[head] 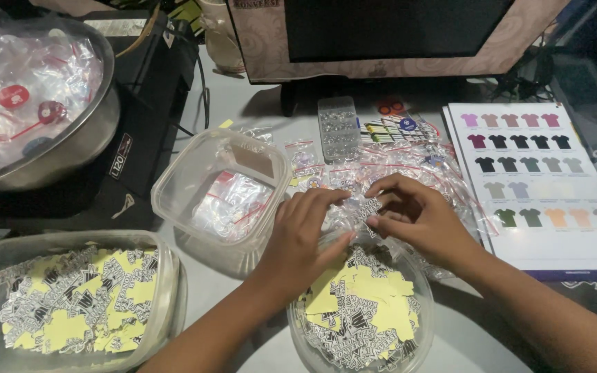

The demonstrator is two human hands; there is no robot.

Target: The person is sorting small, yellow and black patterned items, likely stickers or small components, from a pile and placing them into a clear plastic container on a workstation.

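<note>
Sticker [366, 207] between both hands, bowls close

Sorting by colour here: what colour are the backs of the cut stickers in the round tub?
Pale yellow backs, clearest in the head view.

Stuff on the desk: a dark monitor screen [395, 27] at 12 o'clock, switched off, in a pale patterned frame. At 3 o'clock lies a white chart sheet [540, 186] with rows of small shirt pictures in pinks, blacks, greys and oranges. Dead centre is a heap of clear zip bags [409, 169] with red seal strips, more of them in a clear tub [222, 186] at 10 o'clock. Silver-black stickers on yellow backing fill a round tub [361, 311] at 6 and a square tub [70, 297] at 8.
</note>
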